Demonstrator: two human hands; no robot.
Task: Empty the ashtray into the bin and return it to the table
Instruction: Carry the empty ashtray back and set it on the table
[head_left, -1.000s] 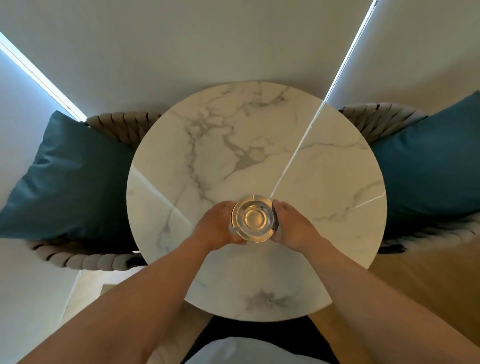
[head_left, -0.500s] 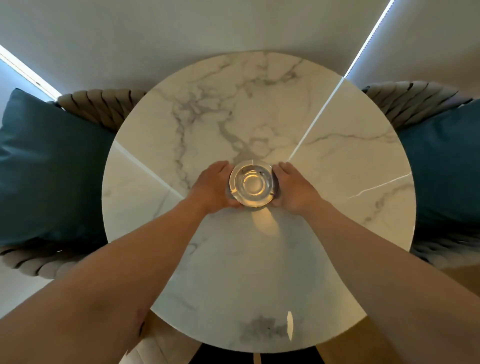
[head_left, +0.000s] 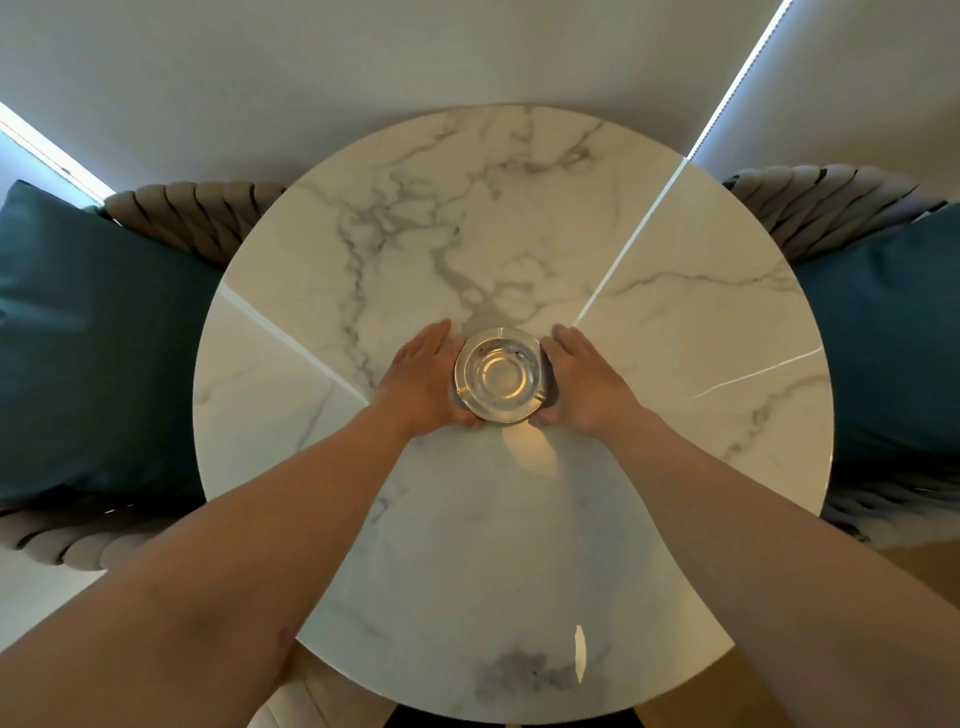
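Note:
A round clear glass ashtray (head_left: 497, 375) sits near the middle of the round white marble table (head_left: 675, 467). Its bowl looks bare apart from a few dark specks. My left hand (head_left: 423, 376) cups its left side and my right hand (head_left: 584, 382) cups its right side. The fingers of both hands lie stretched along the rim while the thumbs wrap its near edge. No bin is in view.
Two woven rope chairs flank the table, each with a teal cushion, one at the left (head_left: 98, 353) and one at the right (head_left: 893, 338). A pale wall with bright light strips rises behind the table. Wooden floor shows at the lower right.
Both hands carried the ashtray forward from the near part of the table to its centre. Their fingers have straightened out along its sides.

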